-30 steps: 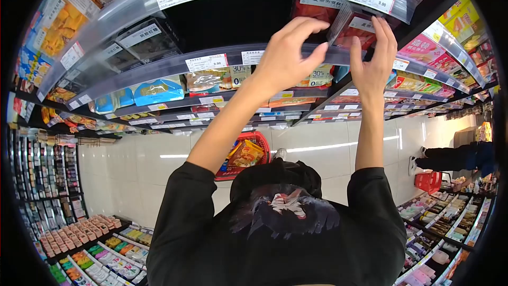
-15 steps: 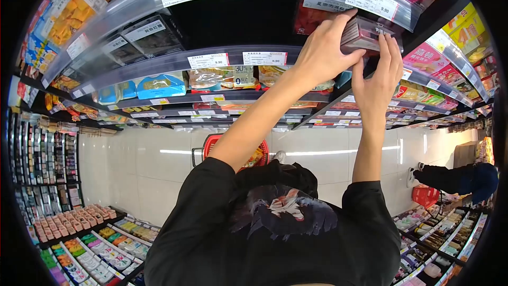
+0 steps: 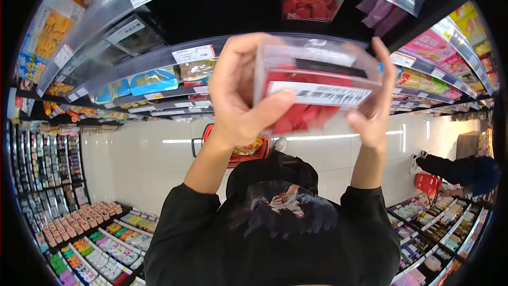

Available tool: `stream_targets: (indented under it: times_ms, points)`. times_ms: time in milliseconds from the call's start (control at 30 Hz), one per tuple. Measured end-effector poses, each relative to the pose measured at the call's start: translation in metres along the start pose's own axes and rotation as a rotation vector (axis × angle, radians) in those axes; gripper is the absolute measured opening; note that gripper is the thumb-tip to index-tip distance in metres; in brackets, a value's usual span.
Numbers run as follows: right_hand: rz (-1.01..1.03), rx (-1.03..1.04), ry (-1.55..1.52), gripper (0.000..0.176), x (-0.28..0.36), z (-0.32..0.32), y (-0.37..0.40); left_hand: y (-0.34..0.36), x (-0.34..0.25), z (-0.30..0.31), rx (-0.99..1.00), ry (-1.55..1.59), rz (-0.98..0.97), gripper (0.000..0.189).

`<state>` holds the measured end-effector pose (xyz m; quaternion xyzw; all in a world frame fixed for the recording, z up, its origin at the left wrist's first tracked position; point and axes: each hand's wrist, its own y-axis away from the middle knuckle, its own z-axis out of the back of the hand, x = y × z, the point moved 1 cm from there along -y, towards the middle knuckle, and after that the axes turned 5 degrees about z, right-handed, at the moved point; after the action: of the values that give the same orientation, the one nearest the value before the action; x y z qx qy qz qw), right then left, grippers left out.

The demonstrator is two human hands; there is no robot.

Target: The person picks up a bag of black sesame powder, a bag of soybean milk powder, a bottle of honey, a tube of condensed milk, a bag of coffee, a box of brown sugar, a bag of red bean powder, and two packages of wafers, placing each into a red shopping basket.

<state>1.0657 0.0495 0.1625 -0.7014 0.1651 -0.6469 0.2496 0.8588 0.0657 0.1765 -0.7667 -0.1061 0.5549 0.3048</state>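
Note:
A clear plastic box of red pieces [image 3: 304, 119], with white labels in dark print, is held up in front of the shelf, tilted and smeared by motion. My left hand [image 3: 238, 92] wraps its left end, thumb pressed on the front label. At the right end is my right hand [image 3: 378, 95], fingers and thumb spread apart around the corner; blur hides whether it touches the box. Behind, on the dark shelf, stands a similar red box [image 3: 312, 5]. Purple-pink packs [image 3: 378, 13] lie to its right.
Shelf edges with price tags [image 3: 193, 54] run across just behind my hands. Dark boxes [image 3: 129, 37] stand at left. Below me a red basket [image 3: 209, 132] holds packets on the tiled floor [image 3: 143, 164]. Another person [image 3: 460, 172] is at far right by a red basket [image 3: 427, 182].
The box has come out from the shelf toward me and to the left, and its labelled face now shows. My left hand has moved down with it; my right hand's fingers have spread.

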Motion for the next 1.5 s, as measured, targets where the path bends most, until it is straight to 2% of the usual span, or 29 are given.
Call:
stream_targets:
  times_ms: [33,100,133,233,300,367,433,500,533,567,633,733,767,833,867,967,1000,1100,1133,1167,1200,1233,1267,1300,1333,1400,1433,1500]
  points:
    - [-0.045,0.079,-0.118,0.106,0.001,-0.016,0.001,0.009,-0.005,0.002,-0.072,0.126,0.091,0.046]
    - [-0.072,0.164,-0.219,0.102,-0.007,-0.044,0.006,0.023,-0.015,0.011,-0.194,0.113,0.284,0.044]
    - [-0.079,0.187,-0.246,0.102,-0.013,-0.050,0.005,0.031,-0.021,0.016,-0.208,0.055,0.394,0.049]
    - [-0.141,0.212,-0.414,0.095,-0.021,-0.074,-0.005,0.041,-0.037,0.018,-0.384,0.012,0.305,0.055]
    - [-0.213,0.189,-0.540,0.091,-0.027,-0.085,-0.009,0.052,-0.040,0.031,-0.394,-0.030,0.294,0.061]
    - [-0.219,0.209,-0.544,0.087,-0.033,-0.089,-0.013,0.061,-0.046,0.036,-0.486,-0.191,0.242,0.064]
    - [-0.188,0.257,-0.492,0.086,-0.038,-0.090,-0.015,0.070,-0.054,0.032,-0.590,-0.189,0.220,0.065]
    - [-0.192,0.267,-0.484,0.085,-0.044,-0.095,-0.015,0.086,-0.063,0.034,-0.527,-0.660,0.114,0.057]
    - [-0.201,0.280,-0.485,0.085,-0.045,-0.097,-0.014,0.094,-0.075,0.034,-0.430,-0.930,0.079,0.045]
    - [-0.210,0.287,-0.483,0.084,-0.046,-0.100,-0.011,0.098,-0.086,0.028,-0.350,-0.972,0.060,0.036]
    - [-0.249,0.268,-0.519,0.084,-0.045,-0.109,-0.005,0.110,-0.096,0.024,-0.124,-0.838,-0.043,0.033]
    - [-0.211,0.215,-0.422,0.085,-0.043,-0.127,0.007,0.127,-0.101,0.034,-0.152,-0.860,-0.042,0.032]
    - [-0.213,0.209,-0.413,0.085,-0.039,-0.134,0.012,0.132,-0.097,0.038,-0.293,-0.986,0.079,0.036]
    - [-0.240,0.203,-0.329,0.085,-0.033,-0.152,0.024,0.144,-0.096,0.058,-0.390,-1.182,0.225,0.047]
    - [-0.269,0.204,-0.310,0.085,-0.030,-0.161,0.030,0.153,-0.097,0.065,-0.395,-1.104,0.328,0.059]
    - [-0.206,0.180,-0.224,0.085,-0.025,-0.191,0.045,0.172,-0.112,0.082,-0.236,-0.976,0.402,0.063]
    - [-0.145,0.196,-0.189,0.087,-0.027,-0.202,0.051,0.180,-0.114,0.090,-0.180,-0.901,0.404,0.067]
    - [-0.212,0.075,-0.195,0.094,-0.010,-0.243,0.072,0.197,-0.122,0.117,-0.111,-0.886,0.397,0.085]
    - [-0.184,0.060,-0.147,0.097,-0.003,-0.255,0.079,0.199,-0.123,0.127,-0.104,-0.881,0.392,0.085]
    - [-0.183,0.051,-0.143,0.097,-0.003,-0.260,0.087,0.202,-0.123,0.136,-0.086,-0.809,0.425,0.094]
    - [-0.115,0.126,-0.034,0.093,-0.003,-0.262,0.098,0.205,-0.124,0.146,-0.059,-0.739,0.464,0.104]
    - [-0.049,0.194,0.076,0.091,0.000,-0.267,0.109,0.216,-0.113,0.159,-0.036,-0.602,0.491,0.111]
    - [-0.245,0.131,-0.178,0.084,0.020,-0.287,0.109,0.229,-0.103,0.165,-0.088,-0.267,0.571,0.111]
    - [-0.244,0.110,-0.164,0.084,0.021,-0.290,0.114,0.236,-0.096,0.166,-0.142,0.077,0.647,0.111]
    - [-0.236,0.156,-0.142,0.082,0.022,-0.291,0.121,0.244,-0.092,0.169,-0.126,0.091,0.654,0.111]
    - [-0.154,0.182,-0.042,0.074,0.022,-0.291,0.129,0.247,-0.091,0.175,-0.216,0.723,0.597,0.108]
    - [-0.147,0.176,-0.037,0.074,0.019,-0.291,0.130,0.249,-0.091,0.179,-0.205,0.723,0.595,0.108]
    - [-0.098,0.046,0.284,0.065,0.013,-0.289,0.131,0.255,-0.095,0.179,0.021,1.277,0.615,0.105]
